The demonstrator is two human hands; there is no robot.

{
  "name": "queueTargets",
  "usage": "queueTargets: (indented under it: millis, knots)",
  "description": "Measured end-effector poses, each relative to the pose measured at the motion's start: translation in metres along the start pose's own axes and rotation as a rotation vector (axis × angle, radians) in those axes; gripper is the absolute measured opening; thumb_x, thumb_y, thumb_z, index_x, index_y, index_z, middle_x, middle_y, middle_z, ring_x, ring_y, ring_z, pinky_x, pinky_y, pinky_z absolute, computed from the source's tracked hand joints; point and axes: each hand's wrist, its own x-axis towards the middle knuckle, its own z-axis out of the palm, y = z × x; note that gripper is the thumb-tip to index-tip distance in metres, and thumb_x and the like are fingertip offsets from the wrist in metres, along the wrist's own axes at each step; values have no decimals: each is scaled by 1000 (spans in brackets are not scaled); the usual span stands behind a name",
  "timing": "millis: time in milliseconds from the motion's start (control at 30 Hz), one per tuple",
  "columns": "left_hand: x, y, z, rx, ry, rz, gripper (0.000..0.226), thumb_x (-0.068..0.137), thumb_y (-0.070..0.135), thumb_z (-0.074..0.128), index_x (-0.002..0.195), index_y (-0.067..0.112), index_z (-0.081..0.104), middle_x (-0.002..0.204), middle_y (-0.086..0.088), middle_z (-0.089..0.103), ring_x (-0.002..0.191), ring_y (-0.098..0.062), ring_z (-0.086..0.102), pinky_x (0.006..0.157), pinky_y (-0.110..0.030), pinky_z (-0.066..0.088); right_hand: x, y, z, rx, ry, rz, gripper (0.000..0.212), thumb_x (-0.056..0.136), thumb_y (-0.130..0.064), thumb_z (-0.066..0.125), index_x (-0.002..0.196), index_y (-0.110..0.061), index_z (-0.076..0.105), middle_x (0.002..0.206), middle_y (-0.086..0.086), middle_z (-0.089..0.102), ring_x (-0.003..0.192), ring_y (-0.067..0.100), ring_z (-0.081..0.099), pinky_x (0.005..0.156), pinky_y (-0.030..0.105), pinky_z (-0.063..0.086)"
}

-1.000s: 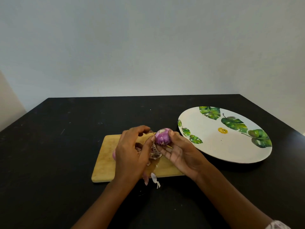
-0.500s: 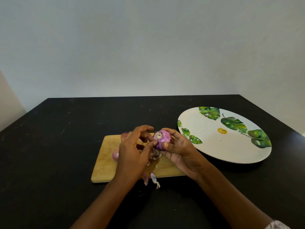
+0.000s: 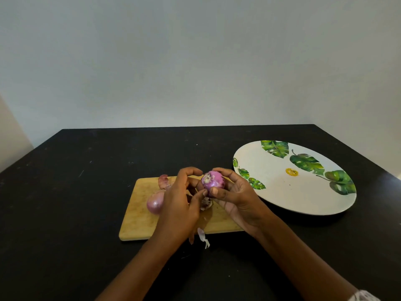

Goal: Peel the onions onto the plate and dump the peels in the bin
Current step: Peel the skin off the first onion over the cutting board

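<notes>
Fingers (image 3: pixel 225 173) of both hands curl around a purple onion (image 3: pixel 213 181), held just above the cutting board (image 3: pixel 138 216).
Head view: the right hand (image 3: pixel 237 199) cups it from the right and the left hand (image 3: pixel 180 210) pinches its left side. A second onion (image 3: pixel 155 204) and loose peels (image 3: pixel 163 181) lie on the board, with the leaf-print plate (image 3: pixel 303 198) to the right on the dark surface (image 3: pixel 65 203).

Left hand (image 3: pixel 180 205) and right hand (image 3: pixel 236 198) are bare; a pale patterned sleeve (image 3: pixel 363 296) edges the right arm (image 3: pixel 303 253).
</notes>
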Motion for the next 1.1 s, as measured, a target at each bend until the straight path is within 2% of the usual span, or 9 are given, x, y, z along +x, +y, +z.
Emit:
queueTargets:
  millis: [100, 267, 400, 567, 667, 733, 867, 967, 1100]
  knots:
    - [-2, 0, 3, 56, 69, 53, 41, 86, 7, 64, 101, 40, 47, 84, 11, 60, 83, 1, 58, 66, -13, 50, 0, -1, 0, 17, 10, -6, 59, 63, 3, 79, 117, -10, 58, 114, 13, 63, 103, 28, 65, 76, 29, 58]
    - [1, -5, -1, 22, 178, 76, 38, 80, 12, 71, 105, 35, 53, 93, 14, 65, 90, 5, 60, 67, -7, 46, 0, -1, 2, 32, 14, -1, 55, 63, 2, 75, 114, -10, 57, 111, 14, 65, 101, 29, 66, 76, 30, 59]
    - [4, -9, -5, 77, 231, 111, 32, 77, 10, 74, 100, 27, 61, 87, 11, 68, 85, 7, 63, 69, -4, 45, -1, 0, 2, 7, 15, 3, 57, 65, 2, 80, 115, -11, 57, 112, 12, 64, 104, 27, 65, 79, 30, 58]
    - [3, -7, -3, 137, 173, 148, 41, 81, 3, 67, 89, 41, 52, 86, 16, 59, 87, 3, 58, 68, -8, 46, -2, -1, 4, 10, 18, 23, 52, 64, -3, 72, 113, -10, 57, 111, 14, 65, 98, 25, 67, 76, 29, 58]
    - [1, -8, 0, 162, 130, 161, 45, 84, -5, 58, 83, 39, 48, 87, 16, 50, 88, -2, 52, 68, -14, 47, -3, -1, 6, 12, 10, 50, 46, 69, -11, 70, 114, -9, 59, 113, 16, 66, 97, 24, 70, 76, 28, 58]
    - [1, -11, 1, 157, 100, 167, 40, 85, -6, 51, 81, 34, 46, 87, 11, 50, 87, -6, 51, 67, -23, 50, -4, 0, 8, 10, -2, 76, 44, 74, -17, 68, 116, -7, 61, 114, 17, 68, 99, 23, 70, 79, 27, 57]
    - [0, -16, 2, 139, 57, 177, 23, 79, 6, 38, 80, 29, 43, 85, 0, 52, 82, -17, 53, 64, -40, 51, -5, 1, 11, 29, -3, 107, 44, 79, -24, 65, 116, -1, 62, 113, 18, 69, 103, 25, 68, 81, 28, 57]
    - [0, -15, 3, 113, 60, 194, 25, 77, 6, 39, 83, 29, 47, 85, 1, 52, 82, -14, 51, 66, -36, 50, -6, 1, 15, 57, 37, 128, 38, 77, -26, 67, 106, -2, 66, 106, 16, 72, 100, 26, 69, 78, 29, 58]
    - [1, -13, 4, 132, 124, 256, 25, 74, -2, 43, 89, 14, 55, 84, 11, 49, 82, -8, 46, 65, -30, 44, -7, -1, 21, 95, 61, 155, 35, 75, -28, 68, 100, -3, 67, 101, 14, 74, 99, 25, 70, 84, 34, 57]
